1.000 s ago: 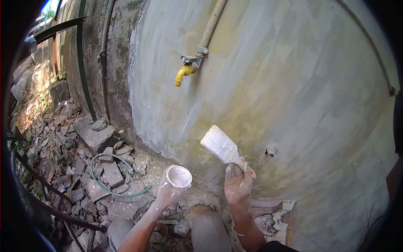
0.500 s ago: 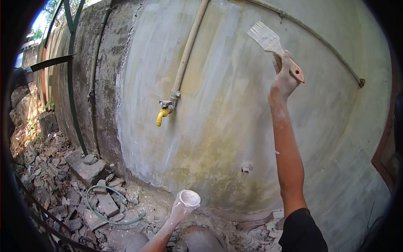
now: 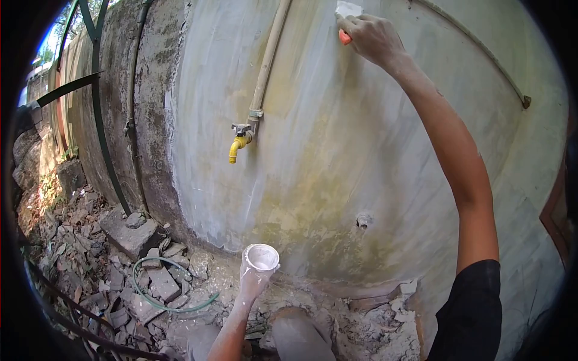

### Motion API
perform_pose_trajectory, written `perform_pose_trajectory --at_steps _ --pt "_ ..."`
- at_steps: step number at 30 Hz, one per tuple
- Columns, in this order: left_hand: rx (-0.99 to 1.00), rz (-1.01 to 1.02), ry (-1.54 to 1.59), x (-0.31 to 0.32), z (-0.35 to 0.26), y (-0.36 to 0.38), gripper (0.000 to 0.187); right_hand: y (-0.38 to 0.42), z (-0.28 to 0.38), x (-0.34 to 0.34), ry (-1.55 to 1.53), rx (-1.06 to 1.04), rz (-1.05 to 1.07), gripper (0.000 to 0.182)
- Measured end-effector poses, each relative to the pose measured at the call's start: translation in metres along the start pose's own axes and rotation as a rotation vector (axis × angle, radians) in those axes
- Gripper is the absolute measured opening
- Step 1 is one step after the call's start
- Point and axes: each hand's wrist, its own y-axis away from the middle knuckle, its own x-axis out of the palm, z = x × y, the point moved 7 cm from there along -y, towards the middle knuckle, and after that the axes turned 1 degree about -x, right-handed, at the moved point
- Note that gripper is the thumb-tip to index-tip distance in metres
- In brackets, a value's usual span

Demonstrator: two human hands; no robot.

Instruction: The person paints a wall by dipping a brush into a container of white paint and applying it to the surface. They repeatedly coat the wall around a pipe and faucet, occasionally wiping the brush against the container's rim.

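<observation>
Showing at the near edge, two grey trouser knees (image 3: 298, 337) sit to the left of a black sleeve (image 3: 472, 307). Just beyond the knees, the left grip (image 3: 253, 284) is curled around a small white tub (image 3: 263, 269) whose round mouth faces up; a whitish coat (image 3: 263, 257) lines the inside, and the grip itself is smeared white. To the left lie many broken stones (image 3: 162, 284), with a loop of green hose (image 3: 174, 310) across them. Past the tub rises a streaky grey wall (image 3: 325, 150) with yellowish patches and a short pipe stub (image 3: 363, 221) low down, to the right of the tub. On its left part, a yellow tap (image 3: 236, 147) hangs from a pale pipe (image 3: 268, 72). High up, right of that pipe, the right grip (image 3: 374, 39) is clenched around a brush (image 3: 348, 9), its white end upward and a red-orange bit of handle (image 3: 344, 37) showing just under the grip. The brush seems to be against the wall, though the grip hides part of it. A thin pipe (image 3: 481, 49) slants down at the far right, and a dark metal post (image 3: 99, 111) leans at the far left before a stained wall (image 3: 156, 108).
</observation>
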Motion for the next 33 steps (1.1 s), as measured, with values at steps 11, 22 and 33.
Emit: perform_pose_trajectory --at_steps 11,22,33 --pt "0.139 -0.205 -0.337 -0.078 -0.022 0.005 0.086 0.214 0.417 -0.072 -0.631 -0.233 0.263 0.014" --pt "0.108 -0.277 -0.363 -0.109 -0.015 0.007 0.081 0.064 0.190 -0.080 -0.530 0.238 0.063 0.019" --pt "0.103 -0.345 -0.294 -0.101 -0.015 0.007 0.084 0.095 0.291 -0.020 -0.374 0.037 0.138 0.009"
